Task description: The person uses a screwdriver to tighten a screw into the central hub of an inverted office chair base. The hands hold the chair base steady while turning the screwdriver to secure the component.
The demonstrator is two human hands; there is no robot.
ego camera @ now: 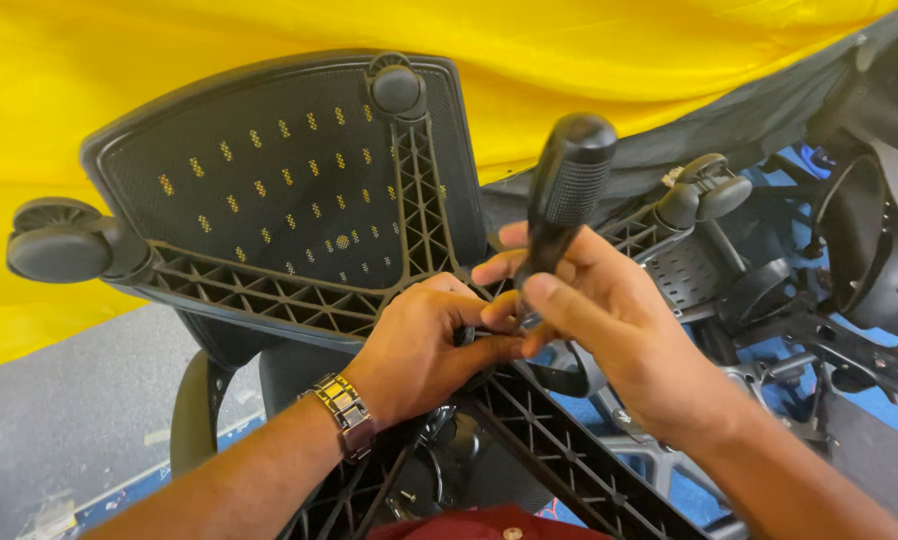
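The right hand (609, 320) grips a black tool handle (567, 190) upright over the chair base hub (489, 350); the left hand (424, 345) pinches a small part there; next judged: steady turning

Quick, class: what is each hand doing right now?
Left hand: closed, gripping at the hub of the upturned chair base.
Right hand: closed, holding the black screwdriver handle.
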